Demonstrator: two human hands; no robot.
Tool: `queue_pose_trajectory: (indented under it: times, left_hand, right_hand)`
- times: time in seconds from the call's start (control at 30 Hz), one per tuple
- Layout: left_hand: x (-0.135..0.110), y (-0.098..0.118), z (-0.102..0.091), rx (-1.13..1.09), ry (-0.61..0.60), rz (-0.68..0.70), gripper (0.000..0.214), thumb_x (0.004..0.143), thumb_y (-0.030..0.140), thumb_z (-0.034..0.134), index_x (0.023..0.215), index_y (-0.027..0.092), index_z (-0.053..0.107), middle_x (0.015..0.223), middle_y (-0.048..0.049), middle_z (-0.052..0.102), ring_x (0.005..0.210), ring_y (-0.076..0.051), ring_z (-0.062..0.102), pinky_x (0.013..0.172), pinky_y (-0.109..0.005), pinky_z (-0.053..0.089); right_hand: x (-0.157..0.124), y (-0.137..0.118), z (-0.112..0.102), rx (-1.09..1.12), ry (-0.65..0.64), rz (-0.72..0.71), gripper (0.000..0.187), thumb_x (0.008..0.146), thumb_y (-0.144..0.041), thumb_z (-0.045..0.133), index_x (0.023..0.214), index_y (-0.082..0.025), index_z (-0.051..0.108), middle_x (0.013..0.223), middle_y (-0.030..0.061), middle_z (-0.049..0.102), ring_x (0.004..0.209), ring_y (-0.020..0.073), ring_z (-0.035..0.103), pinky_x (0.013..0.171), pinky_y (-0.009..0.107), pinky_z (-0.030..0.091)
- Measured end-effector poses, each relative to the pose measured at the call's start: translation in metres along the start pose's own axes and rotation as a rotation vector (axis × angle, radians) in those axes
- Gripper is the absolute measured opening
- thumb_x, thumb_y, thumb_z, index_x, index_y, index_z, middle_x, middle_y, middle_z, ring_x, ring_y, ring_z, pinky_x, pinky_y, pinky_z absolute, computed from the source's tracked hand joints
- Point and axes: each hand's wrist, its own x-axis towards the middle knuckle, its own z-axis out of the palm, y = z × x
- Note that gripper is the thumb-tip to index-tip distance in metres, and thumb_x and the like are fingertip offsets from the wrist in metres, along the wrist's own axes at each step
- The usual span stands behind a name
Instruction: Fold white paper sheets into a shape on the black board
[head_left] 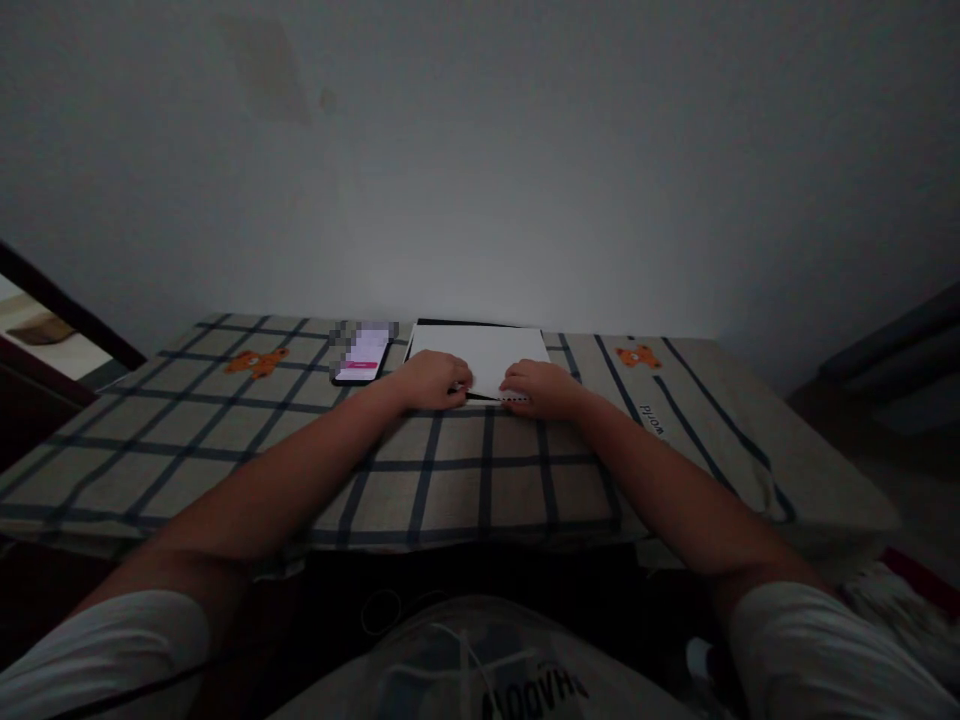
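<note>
A white sheet of paper [491, 345] lies on a dark-edged notebook or pad [476, 322], with a row of small dark holes along its near edge by my right hand. My left hand [435, 380] is closed, its curled fingers at the near left part of the sheet. My right hand [544, 388] is closed too, with fingers and thumb at the punched near edge. Both hands rest low on the table, a short gap between them. The fingertips' exact hold on the paper is partly hidden.
A phone [365, 355] with a lit screen lies left of the pad. The table wears a checked cloth [450, 470] with bear prints, and its far edge meets a plain wall [495, 200]. A dark rail [67, 300] stands at the left.
</note>
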Motion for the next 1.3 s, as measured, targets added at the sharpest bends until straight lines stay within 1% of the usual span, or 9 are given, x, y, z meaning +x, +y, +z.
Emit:
queue_pose_trajectory:
  times: [0.07, 0.17, 0.27, 0.37, 0.47, 0.63, 0.87, 1.0, 1.3]
  left_hand:
    - [-0.004, -0.001, 0.004, -0.01, 0.057, 0.022, 0.024, 0.086, 0.03, 0.051, 0.094, 0.02, 0.071, 0.095, -0.0055, 0.072, 0.088, -0.02, 0.066, 0.071, -0.028, 0.045]
    - [-0.013, -0.001, 0.01, -0.029, 0.151, -0.019, 0.032, 0.094, 0.03, 0.044, 0.114, 0.022, 0.068, 0.106, -0.0062, 0.072, 0.096, -0.019, 0.066, 0.076, -0.028, 0.047]
    - [-0.017, -0.002, 0.013, -0.063, 0.169, -0.052, 0.035, 0.096, 0.027, 0.041, 0.121, 0.023, 0.064, 0.115, -0.0043, 0.07, 0.104, -0.018, 0.064, 0.082, -0.028, 0.048]
    - [-0.017, -0.003, 0.015, -0.086, 0.124, -0.068, 0.033, 0.096, 0.026, 0.041, 0.12, 0.024, 0.064, 0.12, -0.0031, 0.068, 0.107, -0.018, 0.063, 0.083, -0.028, 0.047]
    - [-0.015, -0.003, 0.018, -0.116, 0.092, -0.081, 0.032, 0.096, 0.028, 0.042, 0.117, 0.023, 0.065, 0.114, -0.0033, 0.068, 0.106, -0.018, 0.062, 0.084, -0.029, 0.047]
    - [-0.012, -0.006, 0.025, -0.185, 0.127, -0.036, 0.03, 0.096, 0.031, 0.046, 0.112, 0.02, 0.069, 0.115, -0.007, 0.067, 0.107, -0.019, 0.058, 0.093, -0.032, 0.045]
    - [-0.01, -0.005, 0.027, -0.187, 0.13, -0.027, 0.03, 0.096, 0.031, 0.048, 0.112, 0.019, 0.071, 0.114, -0.0059, 0.069, 0.106, -0.021, 0.058, 0.093, -0.034, 0.045]
    - [-0.009, 0.002, 0.022, -0.143, 0.121, -0.059, 0.033, 0.097, 0.036, 0.046, 0.108, 0.021, 0.072, 0.112, -0.0049, 0.071, 0.103, -0.021, 0.06, 0.089, -0.034, 0.046]
    - [-0.01, 0.004, 0.021, -0.155, 0.171, -0.198, 0.035, 0.097, 0.039, 0.045, 0.096, 0.021, 0.075, 0.105, -0.003, 0.073, 0.099, -0.021, 0.062, 0.081, -0.032, 0.048]
  right_hand:
    - [-0.003, 0.002, 0.003, 0.06, 0.034, 0.005, 0.033, 0.09, -0.041, 0.055, 0.106, -0.016, 0.069, 0.109, 0.0116, 0.067, 0.101, 0.0242, 0.058, 0.082, 0.034, 0.044]
    - [-0.007, 0.002, 0.004, 0.142, 0.075, 0.007, 0.029, 0.091, -0.038, 0.054, 0.105, -0.017, 0.07, 0.108, 0.0105, 0.068, 0.101, 0.0227, 0.059, 0.084, 0.034, 0.045]
    - [-0.008, 0.003, 0.003, 0.207, 0.119, 0.021, 0.03, 0.093, -0.038, 0.053, 0.107, -0.018, 0.07, 0.111, 0.01, 0.067, 0.105, 0.0226, 0.058, 0.089, 0.035, 0.045]
    - [-0.008, 0.005, 0.003, 0.24, 0.104, 0.031, 0.032, 0.09, -0.04, 0.058, 0.113, -0.021, 0.069, 0.116, 0.0102, 0.066, 0.108, 0.0239, 0.058, 0.092, 0.038, 0.045]
    - [-0.007, 0.007, 0.005, 0.27, 0.097, 0.026, 0.032, 0.091, -0.041, 0.057, 0.114, -0.022, 0.069, 0.116, 0.0097, 0.066, 0.108, 0.023, 0.058, 0.093, 0.038, 0.046]
    - [-0.006, 0.01, 0.008, 0.259, 0.108, 0.063, 0.04, 0.09, -0.041, 0.06, 0.121, -0.017, 0.066, 0.119, 0.013, 0.064, 0.111, 0.0248, 0.056, 0.097, 0.039, 0.044]
    - [-0.007, 0.016, 0.009, 0.297, 0.073, 0.071, 0.032, 0.089, -0.04, 0.061, 0.112, -0.021, 0.071, 0.115, 0.0101, 0.065, 0.108, 0.0228, 0.057, 0.095, 0.038, 0.045]
    - [-0.008, 0.016, 0.008, 0.317, 0.111, 0.068, 0.027, 0.088, -0.039, 0.063, 0.106, -0.022, 0.073, 0.112, 0.0089, 0.065, 0.106, 0.0224, 0.057, 0.094, 0.038, 0.045]
    - [-0.005, 0.017, 0.007, 0.394, 0.104, 0.064, 0.021, 0.091, -0.032, 0.059, 0.096, -0.022, 0.076, 0.1, 0.0081, 0.068, 0.097, 0.0205, 0.058, 0.087, 0.035, 0.046]
